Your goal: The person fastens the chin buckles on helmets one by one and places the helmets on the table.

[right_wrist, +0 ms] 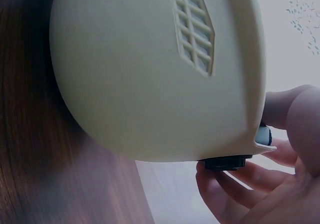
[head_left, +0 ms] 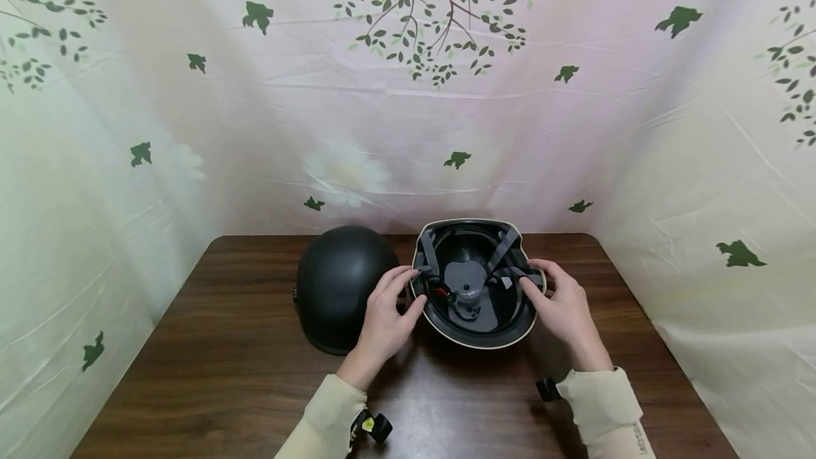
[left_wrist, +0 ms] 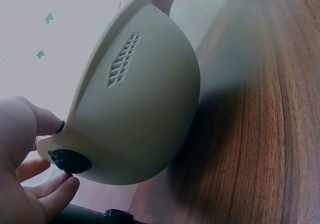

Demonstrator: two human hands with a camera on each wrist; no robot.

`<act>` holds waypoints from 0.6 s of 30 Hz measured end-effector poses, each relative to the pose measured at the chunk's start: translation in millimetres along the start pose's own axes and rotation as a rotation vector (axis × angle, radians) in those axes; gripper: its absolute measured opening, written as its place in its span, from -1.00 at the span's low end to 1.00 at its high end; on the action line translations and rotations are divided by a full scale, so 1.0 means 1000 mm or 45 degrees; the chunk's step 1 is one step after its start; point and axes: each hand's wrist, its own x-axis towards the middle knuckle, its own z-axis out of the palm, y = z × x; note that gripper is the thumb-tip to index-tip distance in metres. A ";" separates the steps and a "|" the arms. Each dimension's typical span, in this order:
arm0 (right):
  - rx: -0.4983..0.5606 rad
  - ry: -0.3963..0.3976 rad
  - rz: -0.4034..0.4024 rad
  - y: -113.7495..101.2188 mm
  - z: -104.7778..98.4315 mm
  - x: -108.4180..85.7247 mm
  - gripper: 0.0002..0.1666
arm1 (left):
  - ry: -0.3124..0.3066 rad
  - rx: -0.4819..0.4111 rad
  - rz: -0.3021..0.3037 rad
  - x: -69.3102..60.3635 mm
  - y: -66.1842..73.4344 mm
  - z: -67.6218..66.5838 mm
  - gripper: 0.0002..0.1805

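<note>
A beige helmet (head_left: 473, 340) lies upside down, its black lining, grey straps and grey padding facing up in the head view. My left hand (head_left: 390, 312) grips its left rim, thumb and fingers around the edge beside a round black fitting (left_wrist: 70, 161). On the opposite side my right hand (head_left: 564, 303) pinches the right rim near another black fitting (right_wrist: 225, 163). Slatted vents show on the shell in both wrist views. Whether the helmet's crown rests on the table or is slightly raised, I cannot tell.
A black helmet (head_left: 344, 282) stands dome up on the brown wooden table (head_left: 210, 360), close to my left hand. Behind the table and along its sides hangs a pale cloth (head_left: 382, 126) printed with leaves and green birds.
</note>
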 end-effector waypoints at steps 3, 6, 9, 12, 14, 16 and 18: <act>0.011 0.015 -0.013 0.000 0.000 0.000 -0.49 | -0.005 0.002 -0.018 0.000 -0.001 0.000 -0.55; 0.024 0.021 -0.016 -0.001 0.000 -0.001 -0.49 | -0.005 0.005 -0.027 0.000 -0.001 0.000 -0.55; 0.033 0.020 -0.013 -0.002 -0.001 -0.001 -0.49 | -0.004 0.006 -0.035 -0.001 -0.001 0.001 -0.55; 0.042 0.026 -0.016 -0.004 -0.002 -0.001 -0.49 | 0.000 0.002 -0.034 -0.001 -0.001 0.002 -0.55; 0.051 0.033 -0.018 -0.005 -0.002 -0.001 -0.49 | 0.006 -0.003 -0.031 -0.001 0.000 0.002 -0.55; 0.055 0.038 -0.019 -0.007 -0.003 -0.001 -0.48 | 0.015 -0.006 -0.020 -0.001 0.000 0.003 -0.55; 0.056 0.041 -0.019 -0.008 -0.004 -0.001 -0.46 | 0.025 -0.003 -0.012 -0.002 0.000 0.004 -0.55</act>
